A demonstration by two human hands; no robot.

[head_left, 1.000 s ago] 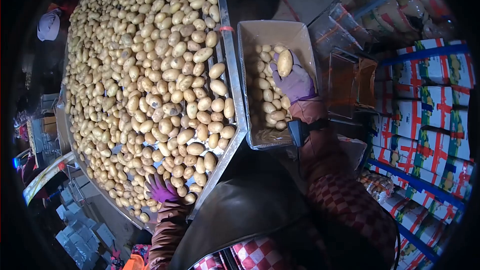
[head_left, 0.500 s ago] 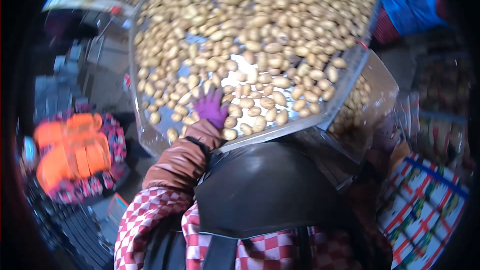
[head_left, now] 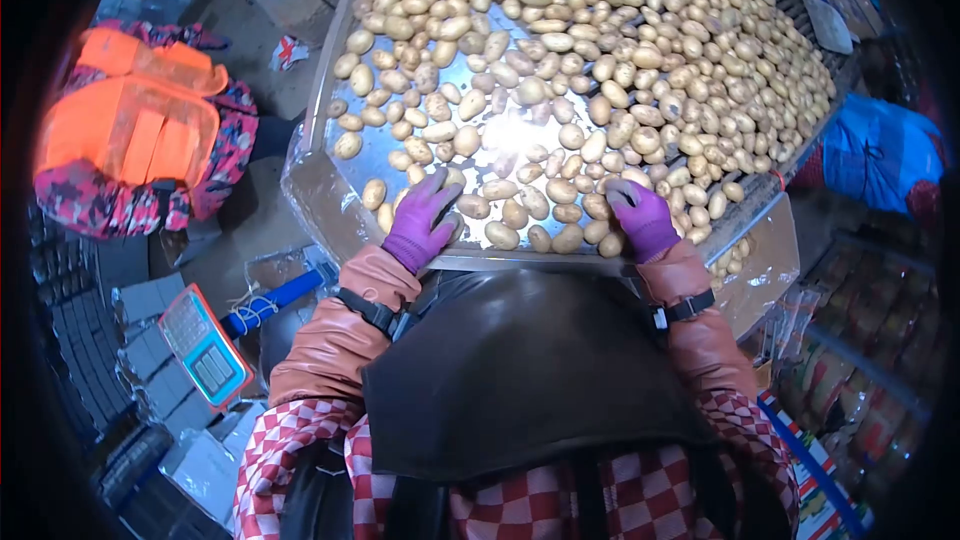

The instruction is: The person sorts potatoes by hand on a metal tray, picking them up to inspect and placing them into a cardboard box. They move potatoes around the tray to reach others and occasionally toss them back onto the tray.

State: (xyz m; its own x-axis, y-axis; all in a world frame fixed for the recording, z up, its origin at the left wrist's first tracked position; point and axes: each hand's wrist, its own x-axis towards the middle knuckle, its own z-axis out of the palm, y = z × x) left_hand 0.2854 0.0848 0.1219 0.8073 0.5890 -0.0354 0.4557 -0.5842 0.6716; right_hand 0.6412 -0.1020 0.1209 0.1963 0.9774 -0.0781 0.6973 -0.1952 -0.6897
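Observation:
Many potatoes (head_left: 640, 90) are spread over a metal sorting table (head_left: 350, 175), dense at the upper right and thinner near its front edge. My left hand (head_left: 425, 218), in a purple glove with grey fingertips, is at the front left of the potatoes. Its thumb and fingers are apart, and a potato lies by its fingertips. Near the front right, my right hand (head_left: 642, 218), gloved alike, rests among potatoes with its fingers bent and a gap beside the thumb. Neither hand visibly grips a potato.
A person in an orange vest (head_left: 140, 130) bends over at the left. Below is a scale with a display (head_left: 207, 345). At the right edge is a person's blue garment (head_left: 880, 150). A box of potatoes (head_left: 770, 265) stands under the table's right corner.
My right hand has come into view at the table's front right. The view has shifted, so the table sits farther right. The scale now shows at the left.

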